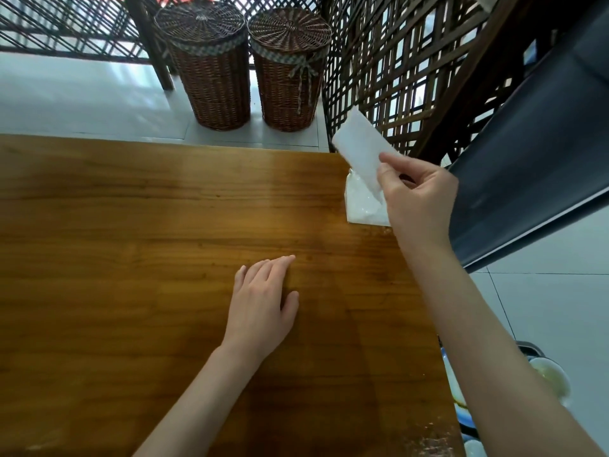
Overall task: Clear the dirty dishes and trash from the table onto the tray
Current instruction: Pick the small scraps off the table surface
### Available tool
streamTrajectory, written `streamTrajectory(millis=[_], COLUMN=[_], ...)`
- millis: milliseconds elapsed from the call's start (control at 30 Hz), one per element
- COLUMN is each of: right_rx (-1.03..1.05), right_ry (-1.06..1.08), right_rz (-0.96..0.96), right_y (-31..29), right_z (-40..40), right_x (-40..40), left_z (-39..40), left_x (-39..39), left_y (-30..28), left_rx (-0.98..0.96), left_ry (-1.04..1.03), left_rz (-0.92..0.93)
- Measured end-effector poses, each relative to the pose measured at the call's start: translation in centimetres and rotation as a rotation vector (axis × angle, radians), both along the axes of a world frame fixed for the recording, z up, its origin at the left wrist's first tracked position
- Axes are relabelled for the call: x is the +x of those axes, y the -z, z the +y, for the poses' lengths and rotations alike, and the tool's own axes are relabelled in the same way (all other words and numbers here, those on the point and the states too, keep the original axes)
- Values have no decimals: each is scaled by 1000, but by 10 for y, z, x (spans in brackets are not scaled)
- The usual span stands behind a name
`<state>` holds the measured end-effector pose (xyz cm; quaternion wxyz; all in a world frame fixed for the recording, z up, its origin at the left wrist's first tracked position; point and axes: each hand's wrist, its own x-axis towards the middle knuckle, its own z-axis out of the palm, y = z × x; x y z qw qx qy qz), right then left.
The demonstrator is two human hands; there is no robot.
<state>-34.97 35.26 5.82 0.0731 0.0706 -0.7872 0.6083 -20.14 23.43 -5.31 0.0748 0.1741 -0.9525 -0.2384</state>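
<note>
two lidded wicker baskets (244, 64) — dark lattice screen (395, 77), pale floor tiles (82, 97)

Honey-brown, wood-grained surface (164, 225); plain white folded paper tissue (357, 143); two brown woven wicker baskets (214, 77) with checked trim; dark criss-cross wooden lattice screen (395, 77).

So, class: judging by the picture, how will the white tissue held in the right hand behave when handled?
The white tissue probably weighs almost nothing: the right hand pinches it by one end alone. It stands up folded flat, so it likely keeps some shape, yet should crumple easily. It looks unlikely to roll or slip.
</note>
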Motion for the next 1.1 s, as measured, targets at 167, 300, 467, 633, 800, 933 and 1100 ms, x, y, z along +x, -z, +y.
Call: streamTrajectory(millis=[167, 300, 467, 633, 800, 933, 1100], right_rx=[-19, -233, -131, 212, 582, 643, 845], right_ry=[-20, -21, 121, 120, -272, -334, -320], right_rz=[-126, -288, -318, -89, -166, -164, -1], right_y=[1, 1, 16, 52, 82, 93, 102], right_z=[-2, 1, 3, 11, 15, 14, 7], right_x=[17, 25, 39, 67, 91, 99, 99], left_z=[-15, -29, -37, -38, -38, -38, -36], left_x=[14, 31, 54, 68, 72, 72, 73], left_y=[-9, -10, -4, 5, 12, 15, 14], left_rx=[20, 36, 38, 6, -35, -46, -39], left_ry=[-27, -89, -121, -105, -101, -99, -97], left_rz=[13, 8, -12, -30, -50, -65, -67])
